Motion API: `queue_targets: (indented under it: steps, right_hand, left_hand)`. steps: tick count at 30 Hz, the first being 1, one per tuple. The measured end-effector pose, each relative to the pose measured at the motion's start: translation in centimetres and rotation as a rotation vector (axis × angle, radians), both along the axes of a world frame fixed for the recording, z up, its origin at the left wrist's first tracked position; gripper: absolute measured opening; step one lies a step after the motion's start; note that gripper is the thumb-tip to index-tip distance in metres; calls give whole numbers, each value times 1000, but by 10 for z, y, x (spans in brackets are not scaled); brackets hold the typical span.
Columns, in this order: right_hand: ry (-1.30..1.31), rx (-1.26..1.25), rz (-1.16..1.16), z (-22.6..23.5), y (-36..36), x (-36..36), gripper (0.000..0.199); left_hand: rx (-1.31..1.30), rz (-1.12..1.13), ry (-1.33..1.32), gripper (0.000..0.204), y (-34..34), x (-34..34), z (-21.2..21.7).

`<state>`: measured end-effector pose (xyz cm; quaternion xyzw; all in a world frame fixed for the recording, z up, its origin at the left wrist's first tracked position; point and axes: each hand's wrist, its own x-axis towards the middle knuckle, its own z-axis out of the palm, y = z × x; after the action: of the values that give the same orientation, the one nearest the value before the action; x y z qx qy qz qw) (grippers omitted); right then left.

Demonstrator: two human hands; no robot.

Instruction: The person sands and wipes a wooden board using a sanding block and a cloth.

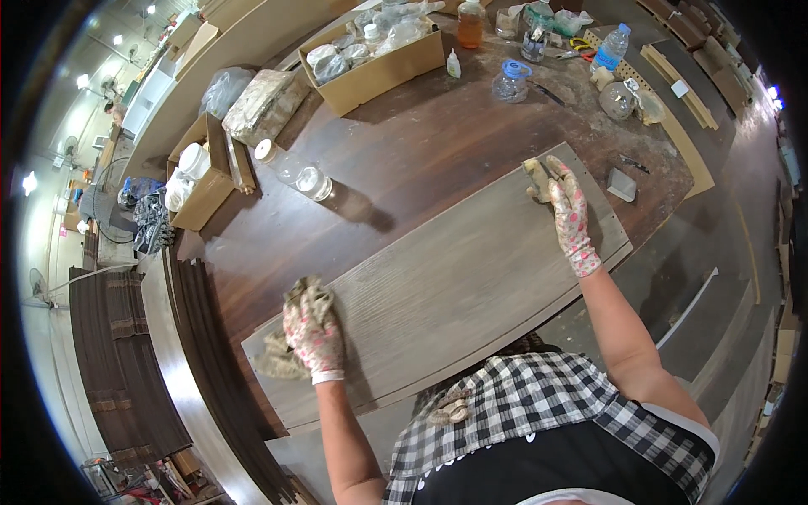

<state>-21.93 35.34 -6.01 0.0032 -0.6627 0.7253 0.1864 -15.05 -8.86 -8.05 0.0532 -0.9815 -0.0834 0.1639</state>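
Note:
A long grey-brown wood-grain board (438, 278) lies slantwise across the near side of the brown table. My left hand (315, 338), in a white glove with pink dots, presses a crumpled, stained rag (282, 358) onto the board's left end. Folds of the cloth stick out beyond the fingers and beside the palm. At the far right corner, my right hand (569, 215), gloved the same way, grips a small dirty yellowish block (536, 178), which looks like a sponge. The block rests at the board's far edge.
Behind the board stand a clear jar (313, 183), a cardboard box of bagged items (383, 71) and a smaller box with white tubs (202, 172). A water bottle (611, 48) and a blue-lidded jar (511, 82) stand far right. Dark panels (215, 370) are stacked at left.

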Motion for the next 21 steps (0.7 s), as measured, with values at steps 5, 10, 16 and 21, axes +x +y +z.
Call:
queue_targets:
  steps: [5,10,16,21]
  right_hand:
    - [-5,2,-19,2,3,-11,46]
    - [26,128,-89,-24,3,-31,51]
    - [-17,60,203,-11,-84,-40,46]
    - [78,274,601,52,-216,-23,40]
  left_hand:
    - [-57,71,-49,42,-10,9,9]
    - [47,-245,-32,50,48,-4,10]
    - [165,-455,-185,63,94,9,38]
    - [653,-534,-75,44,80,71,63]
